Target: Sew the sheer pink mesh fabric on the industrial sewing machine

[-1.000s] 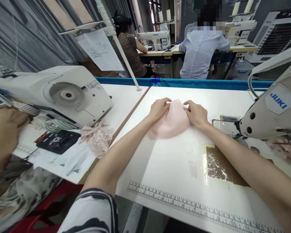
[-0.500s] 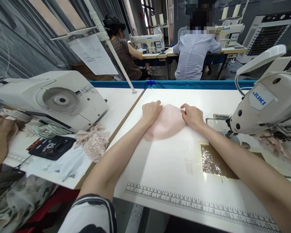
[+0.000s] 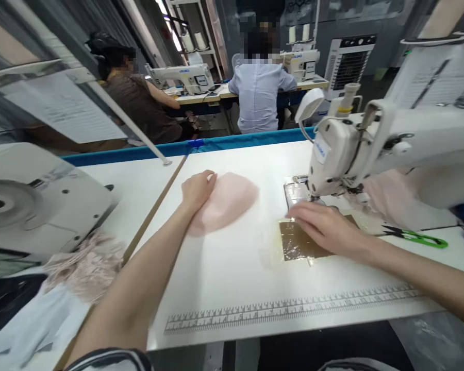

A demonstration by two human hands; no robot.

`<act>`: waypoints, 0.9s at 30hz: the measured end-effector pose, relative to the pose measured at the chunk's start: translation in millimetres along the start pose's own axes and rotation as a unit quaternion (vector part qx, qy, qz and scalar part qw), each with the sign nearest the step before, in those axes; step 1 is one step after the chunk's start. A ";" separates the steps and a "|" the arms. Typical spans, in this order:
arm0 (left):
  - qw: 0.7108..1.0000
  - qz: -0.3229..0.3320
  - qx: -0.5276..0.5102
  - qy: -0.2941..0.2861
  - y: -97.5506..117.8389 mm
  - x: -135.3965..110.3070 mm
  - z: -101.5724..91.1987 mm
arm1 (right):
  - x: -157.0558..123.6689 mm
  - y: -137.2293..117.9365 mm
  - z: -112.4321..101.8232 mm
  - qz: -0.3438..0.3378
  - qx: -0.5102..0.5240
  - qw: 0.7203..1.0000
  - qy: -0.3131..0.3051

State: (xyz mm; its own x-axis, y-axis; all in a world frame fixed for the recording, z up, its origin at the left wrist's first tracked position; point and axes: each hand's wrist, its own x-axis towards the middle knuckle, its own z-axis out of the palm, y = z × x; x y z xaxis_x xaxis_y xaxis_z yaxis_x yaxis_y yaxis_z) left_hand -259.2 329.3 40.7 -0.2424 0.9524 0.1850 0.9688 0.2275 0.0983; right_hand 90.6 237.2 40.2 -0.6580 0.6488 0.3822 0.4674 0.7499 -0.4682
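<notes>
A pale pink, sheer fabric piece (image 3: 232, 201) with a curved edge lies on the white sewing table (image 3: 232, 268). My left hand (image 3: 198, 191) is at its upper left edge, fingers curled and closed on the cloth. Off to the right, my right hand (image 3: 325, 229) hovers in front of the sewing machine (image 3: 332, 149), slightly blurred. Its fingers are stretched out with nothing seen in them. Beneath that hand is a brown, shiny taped patch (image 3: 294, 245), partly covered by it.
Green-handled thread snips (image 3: 425, 238) lie right of my right hand. More pink fabric (image 3: 394, 198) is behind the needle area. A printed ruler (image 3: 274, 309) runs along the front edge. At left are another machine (image 3: 42, 201) and crumpled lace (image 3: 88, 263). Two people sit beyond the table.
My right hand has let go of the fabric's right side and moved right toward the machine. My left hand stays at the fabric. The view has swung right.
</notes>
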 end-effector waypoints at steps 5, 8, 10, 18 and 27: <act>0.999 0.034 -0.023 -0.014 3.9 9.4 -9.7 | -103.0 18.8 -54.9 -0.022 -0.185 0.978 0.098; 0.998 0.024 -0.051 0.007 6.4 13.9 -18.1 | -140.4 46.3 -91.8 0.090 -0.280 0.949 0.117; 0.996 -0.008 -0.072 0.058 8.5 12.0 -25.7 | -155.9 61.8 -112.1 0.144 -0.305 0.933 0.125; 0.954 0.185 -0.076 0.223 37.5 -67.7 -44.3 | -154.6 82.3 -119.8 0.203 -0.269 0.940 0.047; 0.755 0.623 -0.178 0.095 190.4 -167.1 -27.7 | -147.2 88.7 -143.3 0.298 -0.255 0.907 0.156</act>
State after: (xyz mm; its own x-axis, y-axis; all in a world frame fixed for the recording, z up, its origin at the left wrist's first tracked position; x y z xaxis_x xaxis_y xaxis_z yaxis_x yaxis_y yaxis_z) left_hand -35.6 207.9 55.5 0.8114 0.3271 0.4845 0.3835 -0.9234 -0.0188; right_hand 313.5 226.8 56.6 -0.0379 0.9038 0.4262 0.9495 0.1655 -0.2665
